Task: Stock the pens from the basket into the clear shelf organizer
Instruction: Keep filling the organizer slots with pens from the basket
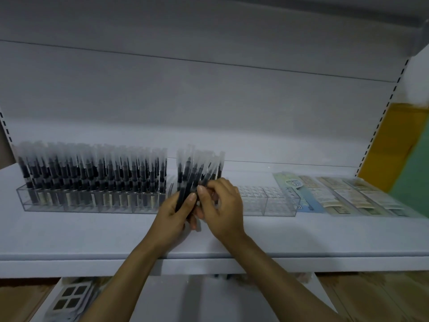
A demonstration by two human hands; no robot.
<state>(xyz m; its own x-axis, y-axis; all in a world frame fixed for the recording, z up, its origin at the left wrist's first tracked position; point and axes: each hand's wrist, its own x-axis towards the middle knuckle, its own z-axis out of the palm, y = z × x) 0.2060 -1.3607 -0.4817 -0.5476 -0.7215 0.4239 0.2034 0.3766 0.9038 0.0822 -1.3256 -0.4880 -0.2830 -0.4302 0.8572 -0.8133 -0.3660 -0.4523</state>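
Head: packets [343, 196] beside clear organizer [279, 205]

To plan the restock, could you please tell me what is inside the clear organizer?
In the organizer, the left sections hold upright pens; the right sections show empty slots. The middle is hidden behind the left hand, right hand and their pen bundle.

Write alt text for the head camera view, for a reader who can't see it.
A left hand grips a bundle of pens upright above a white shelf while the right hand pinches at it. Behind, the clear organizer is packed with standing pens on its left, with its right compartments empty. Flat packets lie further right.
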